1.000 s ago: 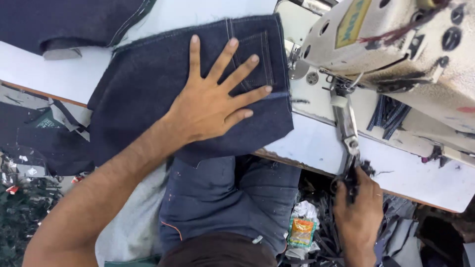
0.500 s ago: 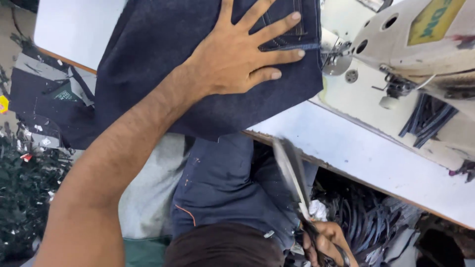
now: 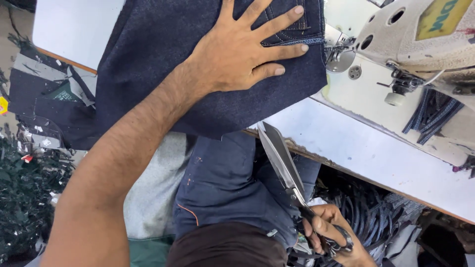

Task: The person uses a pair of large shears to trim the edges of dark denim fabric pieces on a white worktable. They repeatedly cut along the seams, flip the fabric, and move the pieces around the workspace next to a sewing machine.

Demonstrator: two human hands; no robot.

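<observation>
My left hand point(image 3: 245, 47) lies flat with fingers spread on a dark blue denim piece point(image 3: 163, 54) that covers the white sewing table point(image 3: 366, 148) and hangs over its near edge. The fingertips reach almost to the needle area of the cream sewing machine point(image 3: 396, 34). My right hand point(image 3: 331, 235) is low, below the table edge, closed around the handles of large metal scissors point(image 3: 282, 158). Their blades point up toward the hanging denim edge and look closed.
Dark blue strips point(image 3: 425, 116) hang under the machine arm at the right. Denim scraps and cut pieces point(image 3: 44, 113) lie on the floor at the left. My lap in blue trousers point(image 3: 222, 183) is under the table edge.
My right hand with the scissors dropped from beside the machine to below the table edge, then rose a little with the blades pointing up at the denim. The left hand stays pressed on the cloth.
</observation>
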